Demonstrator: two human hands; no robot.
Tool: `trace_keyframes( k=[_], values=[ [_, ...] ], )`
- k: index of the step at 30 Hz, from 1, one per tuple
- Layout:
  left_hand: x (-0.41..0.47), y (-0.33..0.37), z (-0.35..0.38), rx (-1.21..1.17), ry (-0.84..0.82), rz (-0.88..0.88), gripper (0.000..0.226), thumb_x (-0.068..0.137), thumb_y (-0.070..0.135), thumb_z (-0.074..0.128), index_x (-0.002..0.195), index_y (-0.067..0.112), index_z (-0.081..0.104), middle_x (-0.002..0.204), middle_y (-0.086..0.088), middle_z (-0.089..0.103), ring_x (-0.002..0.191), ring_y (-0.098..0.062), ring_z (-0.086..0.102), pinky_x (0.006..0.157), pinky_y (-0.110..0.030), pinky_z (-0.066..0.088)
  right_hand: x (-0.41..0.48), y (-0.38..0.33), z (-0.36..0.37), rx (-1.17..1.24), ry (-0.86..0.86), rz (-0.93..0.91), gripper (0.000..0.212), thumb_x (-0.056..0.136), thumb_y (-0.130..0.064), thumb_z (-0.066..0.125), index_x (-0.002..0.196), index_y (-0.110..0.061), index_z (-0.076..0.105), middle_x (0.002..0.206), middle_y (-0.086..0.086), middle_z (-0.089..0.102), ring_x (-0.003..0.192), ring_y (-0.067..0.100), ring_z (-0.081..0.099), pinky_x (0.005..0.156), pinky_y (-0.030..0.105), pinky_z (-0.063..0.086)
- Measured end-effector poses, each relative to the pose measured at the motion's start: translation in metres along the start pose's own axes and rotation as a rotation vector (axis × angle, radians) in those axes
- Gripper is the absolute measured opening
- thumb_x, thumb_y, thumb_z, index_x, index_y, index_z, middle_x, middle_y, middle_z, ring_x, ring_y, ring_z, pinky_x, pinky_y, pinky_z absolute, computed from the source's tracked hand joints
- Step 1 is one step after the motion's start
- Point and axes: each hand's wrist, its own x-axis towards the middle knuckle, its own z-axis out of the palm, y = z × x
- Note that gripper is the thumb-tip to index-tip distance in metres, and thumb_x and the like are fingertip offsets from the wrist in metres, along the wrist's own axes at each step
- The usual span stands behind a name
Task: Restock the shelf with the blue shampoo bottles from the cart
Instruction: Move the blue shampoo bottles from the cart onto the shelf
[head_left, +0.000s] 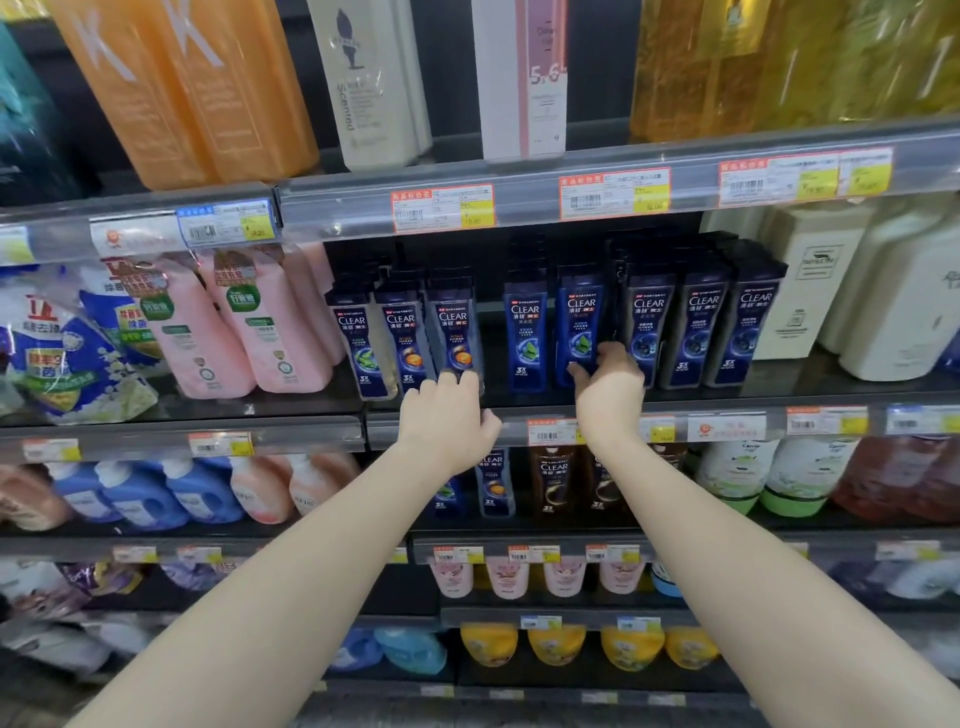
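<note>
Two dark-blue shampoo bottles sit under my hands, both standing at the front of the middle shelf (524, 402). My left hand (447, 415) has its fingers curled over the foot of the orange-label bottle (453, 332), with the thumb down by the front rail (322, 434). My right hand (609, 397) pinches the foot of the leaf-label bottle (581, 332) between thumb and curled fingers. I cannot see the cart from here.

I judge these bottles to be stiff plastic with a glossy wrap, so probably a bit slick. If full, they would be fairly weighty for their slim shape. They are tall, narrow and flat, and a push low down could tip one into the row behind. I would rather hold one across its narrow sides near the middle than at the foot.

Room is tight overhead, because the upper rail (519, 208) hangs close above the caps. A bottle probably has to slide in upright rather than drop in from above. An open gap lies between my two bottles and looks like the easiest place to work. On my right, the black-label bottles (701, 332) stand shoulder to shoulder, just beside my knuckles. The pink bottles (249, 332) and the white bottles (893, 301) close off the section at either end. The front rail stands proud of the shelf and could catch a base.
</note>
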Motion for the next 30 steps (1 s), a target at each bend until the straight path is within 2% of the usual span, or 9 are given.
trace_keyframes(
  k=[4,8,12,17,23,25,28,30],
  values=[
    [-0.002,-0.001,0.002,-0.017,-0.01,-0.006,0.045,0.098,0.046,0.046,0.13,0.016,0.049,0.119,-0.01,0.059,0.106,-0.03,0.06,0.085,-0.043,0.049,-0.012,0.0,-0.009,0.012,0.011,-0.008,0.048,0.09,-0.027,0.07,0.131,-0.008,0.054,0.121,0.013,0.064,0.107,0.028,0.063,0.082,0.032,0.051],
    [-0.012,0.001,0.007,-0.041,-0.004,-0.008,0.041,0.098,0.044,0.046,0.127,0.015,0.049,0.118,-0.01,0.058,0.105,-0.031,0.059,0.083,-0.042,0.046,-0.037,-0.004,-0.026,-0.008,-0.007,-0.087,0.037,0.093,-0.027,0.067,0.126,-0.013,0.059,0.118,0.004,0.064,0.108,0.019,0.06,0.084,0.025,0.045],
    [-0.028,-0.005,0.018,-0.026,-0.025,-0.016,0.038,0.096,0.043,0.046,0.123,0.016,0.05,0.118,-0.01,0.057,0.106,-0.032,0.057,0.082,-0.043,0.044,-0.067,0.001,-0.025,0.063,-0.178,-0.253,0.038,0.092,-0.029,0.068,0.127,-0.017,0.061,0.118,-0.006,0.066,0.107,0.006,0.06,0.093,0.023,0.048],
    [-0.068,-0.036,0.036,0.02,-0.134,-0.121,0.051,0.094,0.049,0.048,0.133,0.015,0.046,0.128,-0.013,0.054,0.117,-0.036,0.054,0.093,-0.046,0.043,-0.107,-0.004,0.009,-0.028,-0.418,-0.424,0.043,0.092,-0.027,0.068,0.133,-0.017,0.059,0.126,-0.002,0.065,0.116,0.011,0.059,0.101,0.031,0.049],
    [-0.138,-0.133,0.047,0.073,-0.215,-0.317,0.05,0.094,0.046,0.049,0.132,0.014,0.044,0.133,-0.016,0.051,0.123,-0.039,0.05,0.098,-0.047,0.039,-0.177,-0.053,0.086,-0.104,-0.611,-0.556,0.042,0.092,-0.029,0.065,0.133,-0.019,0.059,0.127,-0.001,0.065,0.116,0.015,0.06,0.1,0.034,0.048],
    [-0.166,-0.177,0.048,0.081,-0.228,-0.399,0.055,0.093,0.048,0.05,0.135,0.013,0.043,0.135,-0.017,0.05,0.123,-0.039,0.049,0.098,-0.047,0.039,-0.209,-0.078,0.117,-0.118,-0.68,-0.603,0.042,0.091,-0.028,0.064,0.132,-0.018,0.06,0.127,0.0,0.065,0.115,0.017,0.061,0.098,0.036,0.05],
    [-0.215,-0.252,0.051,0.103,-0.243,-0.514,0.057,0.093,0.054,0.05,0.133,0.014,0.044,0.132,-0.016,0.051,0.122,-0.038,0.051,0.099,-0.047,0.04,-0.266,-0.12,0.169,-0.117,-0.783,-0.671,0.037,0.088,-0.022,0.066,0.123,-0.013,0.064,0.116,0.006,0.069,0.108,0.025,0.063,0.09,0.036,0.05],
    [-0.251,-0.304,0.051,0.097,-0.263,-0.59,0.055,0.091,0.052,0.051,0.131,0.014,0.045,0.133,-0.016,0.051,0.123,-0.039,0.051,0.099,-0.047,0.039,-0.31,-0.151,0.205,-0.107,-0.856,-0.72,0.038,0.087,-0.02,0.066,0.124,-0.013,0.065,0.119,0.007,0.069,0.112,0.026,0.062,0.093,0.035,0.049]
  ],
)
